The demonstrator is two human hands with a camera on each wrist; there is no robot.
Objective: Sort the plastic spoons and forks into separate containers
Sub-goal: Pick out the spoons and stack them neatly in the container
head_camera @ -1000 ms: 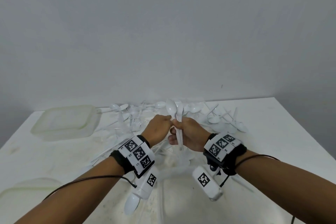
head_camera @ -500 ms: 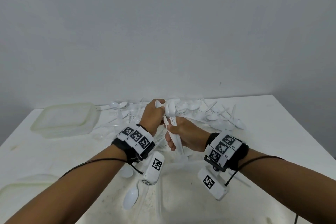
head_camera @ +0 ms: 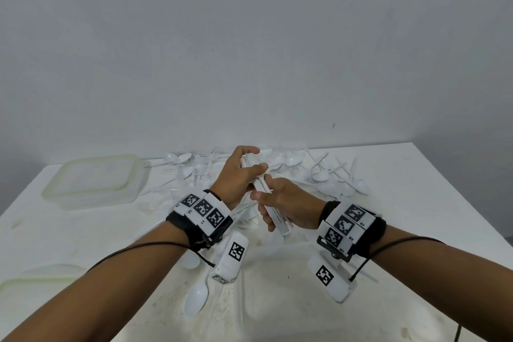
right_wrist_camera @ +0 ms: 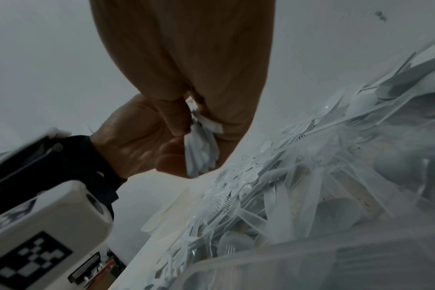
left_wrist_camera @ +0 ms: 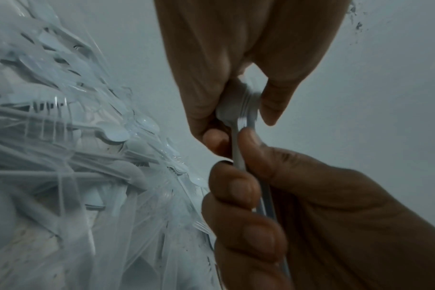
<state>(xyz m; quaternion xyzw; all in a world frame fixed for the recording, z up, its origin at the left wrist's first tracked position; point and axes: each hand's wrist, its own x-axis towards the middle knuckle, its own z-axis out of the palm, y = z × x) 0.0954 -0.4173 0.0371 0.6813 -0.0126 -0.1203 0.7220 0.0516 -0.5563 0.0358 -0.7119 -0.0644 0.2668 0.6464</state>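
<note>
A bundle of white plastic spoons [head_camera: 280, 223] is held above the table between both hands. My left hand [head_camera: 254, 159] grips its far end, fingers and thumb curled round the stacked bowls [left_wrist_camera: 238, 106]. My right hand [head_camera: 266, 208] wraps round the handles [right_wrist_camera: 201, 153] nearer to me. A heap of white spoons and clear forks [head_camera: 319, 175] lies on the table behind and under the hands. A clear plastic container [head_camera: 97, 180] stands at the back left. Another pale container [head_camera: 36, 280] sits at the near left edge.
One loose white spoon [head_camera: 197, 300] lies on the white table [head_camera: 416, 203] below my left wrist. The grey wall rises just behind the heap. The table's right edge runs diagonally at the far right. A clear tub rim [right_wrist_camera: 311, 270] shows low in the right wrist view.
The spoon bundle stood upright in my right hand. My left hand has now closed over its bowl end, and the bundle leans away and to the left.
</note>
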